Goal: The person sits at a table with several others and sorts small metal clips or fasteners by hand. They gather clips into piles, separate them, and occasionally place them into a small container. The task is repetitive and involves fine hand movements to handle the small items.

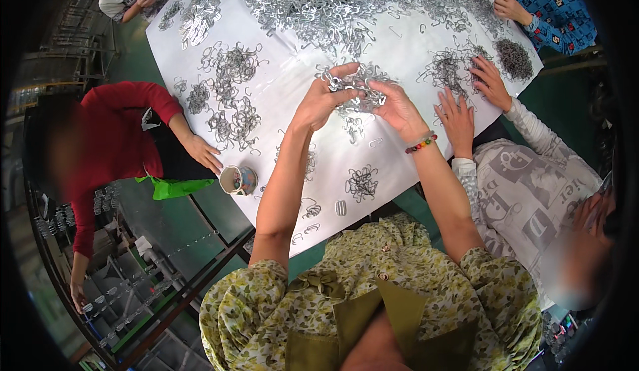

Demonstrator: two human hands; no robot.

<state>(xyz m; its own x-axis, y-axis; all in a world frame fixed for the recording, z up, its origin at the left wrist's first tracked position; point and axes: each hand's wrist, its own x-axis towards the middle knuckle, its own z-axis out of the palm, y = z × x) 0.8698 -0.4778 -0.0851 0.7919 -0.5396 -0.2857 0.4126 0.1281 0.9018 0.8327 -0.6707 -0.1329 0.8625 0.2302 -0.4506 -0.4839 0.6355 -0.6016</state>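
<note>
Over the middle of the white table, my left hand [319,102] curls around a bunch of shiny metal hooks [363,91], bent from wire into S-like shapes. My right hand [401,110], with a beaded bracelet at the wrist, closes on the right side of the same bunch. Some hooks stick out between the two hands. A few loose hooks [353,128] lie on the table just below them. Closer to me sits a small pile of hooks [361,183], with a neat stack of hooks [341,208] by the near edge.
A large heap of hooks [313,1] covers the far side of the white table [279,91]. More piles [231,121] lie at the left. A cup [238,180] stands at the left edge beside a red-sleeved co-worker's hand [202,153]. Another co-worker's hands [458,121] rest at the right.
</note>
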